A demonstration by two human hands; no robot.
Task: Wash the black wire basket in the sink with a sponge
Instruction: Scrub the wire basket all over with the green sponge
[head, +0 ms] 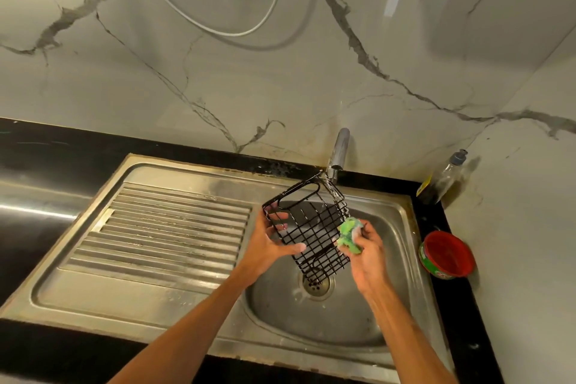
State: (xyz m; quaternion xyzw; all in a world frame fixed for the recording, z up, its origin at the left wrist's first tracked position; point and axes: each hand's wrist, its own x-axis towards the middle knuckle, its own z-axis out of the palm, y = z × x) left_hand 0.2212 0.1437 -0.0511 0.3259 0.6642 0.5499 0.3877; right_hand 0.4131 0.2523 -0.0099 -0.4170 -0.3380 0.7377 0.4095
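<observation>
— Green sponge [350, 235], bunched up in the right hand [367, 248], fingers curled tight round it and pressed to the right side of the basket [311, 227]. What worries you?

— Snagging. Soft foam dragged across thin wire can catch at a crossing and tear, or tug the basket sideways.

— And the left hand [269, 241]?

— It grips the basket's other side, thumb laid across the grid and fingers at the upper end. That is the only support. Wet, soapy wire is slick, so a hard scrub from the right could twist it out of that hold.

— Where would it land?

— In the sink [389, 206]. The basket hangs tilted over the bowl, its low end just above the drain [315, 285], so I'd expect a clatter and little else.

— The top end?

— Close under the tap [340, 146]. Lift it while scrubbing and the corner may knock the spout. Water seems to fall on that corner, though I cannot be sure; if so, it could spray off the wires past the back edge.

— Further out?

— Red tub [447, 254] on the counter by the sink's right edge, bottle [445, 178] in the back right corner. A wide right elbow swing might reach the tub.
</observation>
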